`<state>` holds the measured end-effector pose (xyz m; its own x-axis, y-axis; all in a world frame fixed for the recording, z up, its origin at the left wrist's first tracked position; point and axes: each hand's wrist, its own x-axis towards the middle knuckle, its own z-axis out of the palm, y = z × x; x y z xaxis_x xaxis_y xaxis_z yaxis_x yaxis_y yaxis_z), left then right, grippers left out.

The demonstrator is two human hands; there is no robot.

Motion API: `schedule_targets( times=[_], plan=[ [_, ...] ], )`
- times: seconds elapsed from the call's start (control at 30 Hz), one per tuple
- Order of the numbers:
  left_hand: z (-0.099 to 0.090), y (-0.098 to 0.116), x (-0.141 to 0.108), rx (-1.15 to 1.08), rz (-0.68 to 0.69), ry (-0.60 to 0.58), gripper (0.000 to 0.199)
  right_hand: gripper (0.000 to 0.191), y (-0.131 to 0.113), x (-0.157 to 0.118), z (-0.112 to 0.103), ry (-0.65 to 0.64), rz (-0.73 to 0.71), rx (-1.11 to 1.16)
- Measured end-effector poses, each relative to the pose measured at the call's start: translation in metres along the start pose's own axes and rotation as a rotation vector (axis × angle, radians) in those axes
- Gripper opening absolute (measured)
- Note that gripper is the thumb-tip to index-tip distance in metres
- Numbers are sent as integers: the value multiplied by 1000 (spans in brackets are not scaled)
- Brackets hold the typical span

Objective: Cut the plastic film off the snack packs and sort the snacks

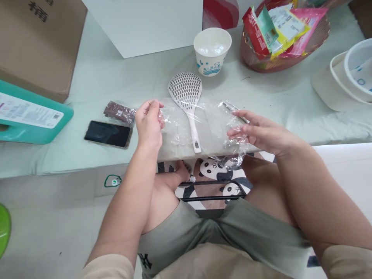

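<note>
My left hand (pixel 150 122) is closed, thumb against fingers, on the edge of a clear plastic bag (pixel 176 126). The thin film spreads rightward to my right hand (pixel 258 130), whose fingers are apart and touch its crumpled end. Part of that end hangs over the table's front edge. Between the hands lies a white skimmer (pixel 185 89) with a perforated head, its handle toward me, seen partly through the film. Just beyond my right fingertips is a thin silver stick-like object (pixel 229 106), partly covered by the hand.
A phone (pixel 107 133) and a brown wrapped packet (pixel 119 111) lie left. Beyond the skimmer stands a paper bowl (pixel 212 50). A basket (pixel 252 62) of snack packets and white containers (pixel 329 87) are right; a cardboard box (pixel 37 50) and green jug (pixel 58 133) are left.
</note>
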<state>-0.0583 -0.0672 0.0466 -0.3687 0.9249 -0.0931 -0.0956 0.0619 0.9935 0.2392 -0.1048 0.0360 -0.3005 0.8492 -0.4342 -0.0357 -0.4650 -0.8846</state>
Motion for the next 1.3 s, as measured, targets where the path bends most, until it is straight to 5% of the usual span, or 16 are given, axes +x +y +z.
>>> schedule_targets(
  times=[0.2,0.5,0.6,0.77,1.07,1.3],
  plan=[
    [-2,-2,4,-44,21,70,30,51,-3,7,9,166,-185,198],
    [-5,-4,6,-94,45,94,29,25,-14,9,18,388,-97,186],
    [-4,-2,5,-93,38,86,30,21,-17,4,21,363,-65,155],
    [-7,-1,7,-81,2,62,32,41,-13,1,19,222,-33,44],
    [-12,1,6,-48,-10,-39,18,14,-4,9,11,381,-272,-15],
    [-12,3,3,-5,-19,-205,17,42,1,7,8,310,-321,-38]
  ],
)
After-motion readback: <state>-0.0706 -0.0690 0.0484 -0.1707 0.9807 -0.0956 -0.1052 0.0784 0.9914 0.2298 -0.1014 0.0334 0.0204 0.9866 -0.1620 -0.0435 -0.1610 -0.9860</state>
